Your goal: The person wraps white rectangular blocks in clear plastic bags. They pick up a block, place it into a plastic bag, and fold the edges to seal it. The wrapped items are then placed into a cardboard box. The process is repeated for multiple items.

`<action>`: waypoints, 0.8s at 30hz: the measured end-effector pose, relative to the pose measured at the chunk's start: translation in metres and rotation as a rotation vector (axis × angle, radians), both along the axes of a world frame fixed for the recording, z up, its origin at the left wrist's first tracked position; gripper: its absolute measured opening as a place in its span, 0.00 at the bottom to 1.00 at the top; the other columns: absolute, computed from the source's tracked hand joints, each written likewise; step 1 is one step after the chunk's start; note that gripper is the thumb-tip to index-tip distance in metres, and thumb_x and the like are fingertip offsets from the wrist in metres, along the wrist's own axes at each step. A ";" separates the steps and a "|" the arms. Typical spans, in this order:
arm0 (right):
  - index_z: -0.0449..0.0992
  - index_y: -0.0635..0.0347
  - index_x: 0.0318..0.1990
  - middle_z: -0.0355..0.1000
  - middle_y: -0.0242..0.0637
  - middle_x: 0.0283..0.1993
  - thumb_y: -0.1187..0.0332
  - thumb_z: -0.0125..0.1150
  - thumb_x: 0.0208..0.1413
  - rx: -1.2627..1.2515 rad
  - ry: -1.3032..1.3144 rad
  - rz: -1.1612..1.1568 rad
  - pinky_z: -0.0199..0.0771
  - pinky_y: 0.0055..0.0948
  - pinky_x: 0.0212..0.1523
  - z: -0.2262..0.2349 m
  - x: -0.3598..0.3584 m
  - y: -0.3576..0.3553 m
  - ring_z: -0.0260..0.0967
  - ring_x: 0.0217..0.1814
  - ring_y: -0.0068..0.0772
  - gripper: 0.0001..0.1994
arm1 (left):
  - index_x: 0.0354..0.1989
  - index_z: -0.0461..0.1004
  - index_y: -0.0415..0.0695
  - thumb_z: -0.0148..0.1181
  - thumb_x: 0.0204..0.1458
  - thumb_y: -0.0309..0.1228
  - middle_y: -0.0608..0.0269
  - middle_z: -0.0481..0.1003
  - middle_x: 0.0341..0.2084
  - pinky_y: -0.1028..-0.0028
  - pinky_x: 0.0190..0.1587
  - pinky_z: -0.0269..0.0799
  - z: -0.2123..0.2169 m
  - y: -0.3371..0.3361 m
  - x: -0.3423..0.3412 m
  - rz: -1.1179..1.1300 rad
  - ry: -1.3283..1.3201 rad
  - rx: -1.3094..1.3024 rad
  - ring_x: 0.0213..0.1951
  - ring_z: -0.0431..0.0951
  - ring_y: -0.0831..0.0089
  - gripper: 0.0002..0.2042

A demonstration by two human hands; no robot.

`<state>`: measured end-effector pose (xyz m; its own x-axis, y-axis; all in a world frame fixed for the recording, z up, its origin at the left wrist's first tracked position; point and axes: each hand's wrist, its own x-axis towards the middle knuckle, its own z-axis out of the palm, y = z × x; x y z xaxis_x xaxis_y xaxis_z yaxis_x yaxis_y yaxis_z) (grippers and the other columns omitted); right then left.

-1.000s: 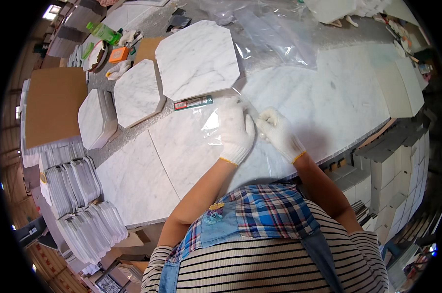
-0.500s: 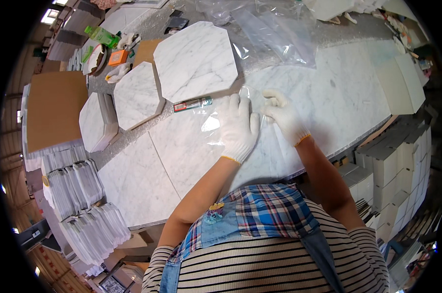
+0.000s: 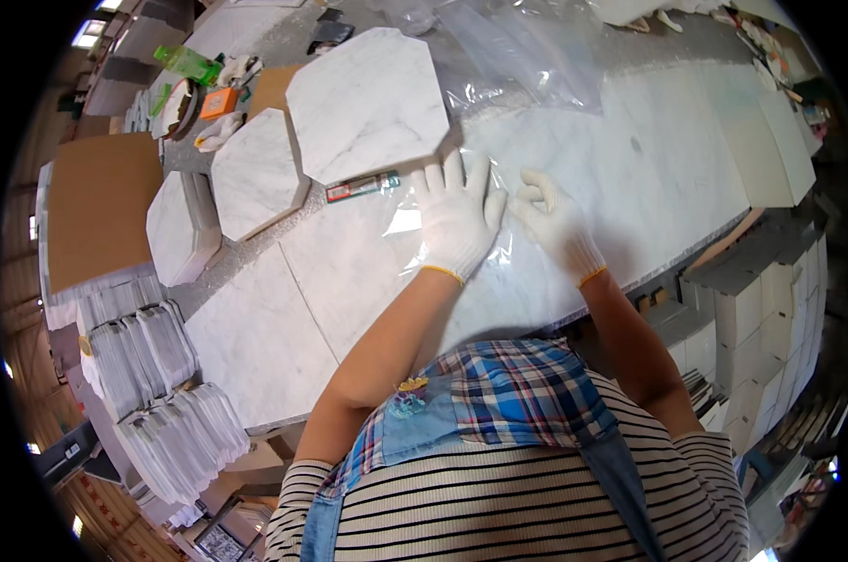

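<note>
Both my hands wear white gloves. My left hand (image 3: 457, 220) lies flat, fingers spread, pressing a clear plastic bag (image 3: 499, 140) down on the white marble slab (image 3: 368, 272). My right hand (image 3: 550, 220) is just to its right, fingers curled and pinching the plastic film. The bag lies spread over the slab and reaches away toward the far side of the bench. A small red and green tube (image 3: 361, 185) lies just left of my left hand.
A large octagonal marble tile (image 3: 368, 98) and smaller octagonal stacks (image 3: 255, 173) (image 3: 180, 225) sit at the back left. Brown cardboard (image 3: 101, 206) and bundles of white packing material (image 3: 152, 375) lie at left. White boxes (image 3: 752, 309) are stacked at right.
Both hands have moved away from me over the plastic bag. My left hand has flattened with spread fingers, and my right hand has shifted closer beside it.
</note>
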<state>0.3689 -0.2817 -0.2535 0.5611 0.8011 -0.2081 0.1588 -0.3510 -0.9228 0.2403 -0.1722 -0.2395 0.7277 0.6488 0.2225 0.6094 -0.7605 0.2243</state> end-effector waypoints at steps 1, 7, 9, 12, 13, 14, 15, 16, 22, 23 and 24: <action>0.75 0.62 0.56 0.79 0.44 0.42 0.64 0.65 0.56 -0.038 -0.062 0.026 0.77 0.32 0.43 0.006 -0.003 -0.008 0.78 0.41 0.36 0.21 | 0.60 0.71 0.45 0.56 0.56 0.45 0.42 0.68 0.58 0.48 0.62 0.55 -0.002 0.001 0.000 0.010 -0.002 0.006 0.58 0.64 0.45 0.26; 0.79 0.58 0.40 0.79 0.44 0.33 0.64 0.61 0.57 -0.218 -0.234 0.139 0.76 0.37 0.38 0.022 -0.018 -0.040 0.77 0.36 0.46 0.09 | 0.59 0.71 0.46 0.57 0.55 0.47 0.43 0.69 0.56 0.50 0.59 0.57 -0.010 0.004 0.002 -0.008 -0.042 0.051 0.59 0.63 0.45 0.26; 0.79 0.57 0.39 0.77 0.45 0.31 0.66 0.58 0.58 -0.235 -0.447 0.083 0.75 0.38 0.35 0.016 -0.015 -0.045 0.76 0.34 0.46 0.07 | 0.59 0.71 0.46 0.57 0.55 0.47 0.43 0.68 0.57 0.50 0.60 0.57 -0.009 0.005 0.005 -0.020 -0.052 0.029 0.60 0.62 0.45 0.26; 0.78 0.57 0.40 0.75 0.45 0.27 0.70 0.54 0.59 -0.187 -0.785 -0.015 0.73 0.38 0.31 0.002 -0.001 -0.050 0.75 0.31 0.44 0.07 | 0.60 0.70 0.46 0.56 0.56 0.47 0.43 0.67 0.60 0.49 0.62 0.56 -0.009 0.007 0.005 -0.011 -0.036 0.031 0.63 0.61 0.44 0.26; 0.78 0.57 0.40 0.74 0.44 0.27 0.71 0.54 0.59 -0.129 -0.812 -0.047 0.73 0.38 0.30 0.010 0.000 -0.049 0.74 0.30 0.44 0.07 | 0.60 0.69 0.46 0.56 0.56 0.47 0.43 0.66 0.61 0.48 0.63 0.56 -0.009 0.008 0.005 -0.007 -0.029 0.039 0.64 0.60 0.44 0.26; 0.78 0.57 0.40 0.73 0.44 0.26 0.71 0.53 0.59 -0.069 -0.838 -0.076 0.72 0.39 0.29 0.015 0.000 -0.048 0.73 0.29 0.44 0.07 | 0.61 0.69 0.46 0.55 0.56 0.48 0.43 0.65 0.61 0.48 0.63 0.55 -0.009 0.009 0.005 -0.010 -0.020 0.030 0.65 0.59 0.44 0.27; 0.77 0.58 0.47 0.76 0.46 0.37 0.69 0.54 0.60 0.092 -0.877 0.117 0.76 0.38 0.39 0.007 -0.005 -0.059 0.75 0.40 0.46 0.10 | 0.61 0.68 0.47 0.55 0.57 0.48 0.43 0.65 0.62 0.48 0.64 0.55 -0.009 0.010 0.005 -0.010 -0.011 0.020 0.66 0.58 0.44 0.27; 0.76 0.58 0.49 0.74 0.47 0.43 0.67 0.56 0.59 0.132 -0.851 0.261 0.72 0.38 0.46 0.009 -0.015 -0.063 0.72 0.46 0.46 0.12 | 0.62 0.68 0.47 0.55 0.57 0.48 0.43 0.64 0.63 0.48 0.64 0.55 -0.009 0.012 0.006 -0.013 -0.003 0.014 0.66 0.58 0.44 0.28; 0.73 0.56 0.60 0.67 0.47 0.64 0.54 0.62 0.57 0.253 -0.843 0.722 0.56 0.46 0.70 0.017 -0.058 -0.038 0.59 0.70 0.49 0.26 | 0.63 0.67 0.48 0.54 0.57 0.49 0.44 0.61 0.66 0.49 0.63 0.56 -0.007 0.020 0.007 -0.081 0.018 -0.028 0.68 0.55 0.45 0.28; 0.74 0.55 0.59 0.67 0.46 0.65 0.52 0.62 0.56 0.215 -0.891 0.661 0.55 0.48 0.70 0.015 -0.055 -0.037 0.59 0.71 0.48 0.26 | 0.60 0.70 0.47 0.56 0.57 0.46 0.46 0.66 0.62 0.52 0.59 0.62 -0.005 0.024 0.000 -0.124 -0.036 0.024 0.64 0.63 0.48 0.24; 0.74 0.55 0.60 0.66 0.46 0.66 0.52 0.62 0.56 0.198 -0.898 0.645 0.55 0.50 0.70 0.014 -0.050 -0.034 0.58 0.71 0.48 0.27 | 0.58 0.71 0.46 0.57 0.57 0.44 0.47 0.68 0.59 0.53 0.57 0.64 -0.001 0.027 -0.008 -0.142 -0.079 -0.078 0.61 0.66 0.49 0.23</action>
